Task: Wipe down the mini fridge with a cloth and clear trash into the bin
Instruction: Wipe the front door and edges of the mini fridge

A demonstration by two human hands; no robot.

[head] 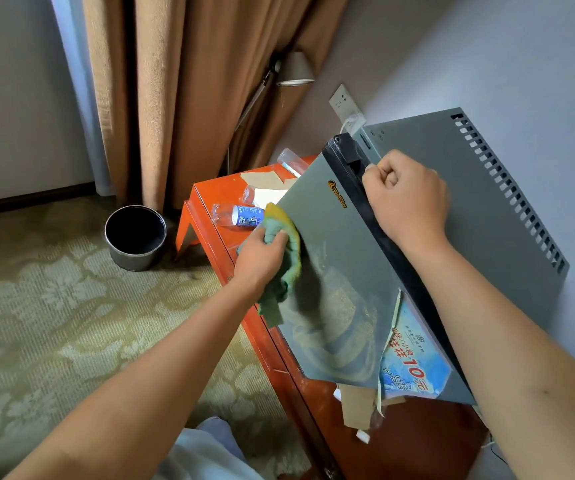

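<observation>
Head camera looks down on a grey mini fridge point(417, 209) standing on an orange-red lacquered cabinet point(216, 192) against a pale wall. Its door is swung open toward the viewer, the grey outer face turned up and left.

Left hand point(261, 258): fingers curled round a bunched green cloth point(287, 258) with a yellow edge, pressing it against the door face near the door's left edge. Wipe streaks and dusty smears show on the door below the cloth.

Right hand point(407, 199): closed in a fist over the black strip along the door's top edge, gripping it.

A blue printed sticker point(414, 365) with red characters sits at the door's lower corner, its edge peeled and torn. Torn tan paper scraps point(358, 407) lie on the cabinet just below it.

Trash on the cabinet top, beyond the door: a crushed plastic bottle point(237, 214) with a blue label lying on its side, a second clear bottle point(291, 161) farther back, and pieces of tan and white paper point(265, 183) between them.

A round dark bin point(136, 237) stands upright on the patterned carpet, left of the cabinet and near the tan curtain point(175, 98). A floor lamp point(294, 69) leans by the curtain; a wall socket point(343, 102) with a plug sits behind the fridge.
</observation>
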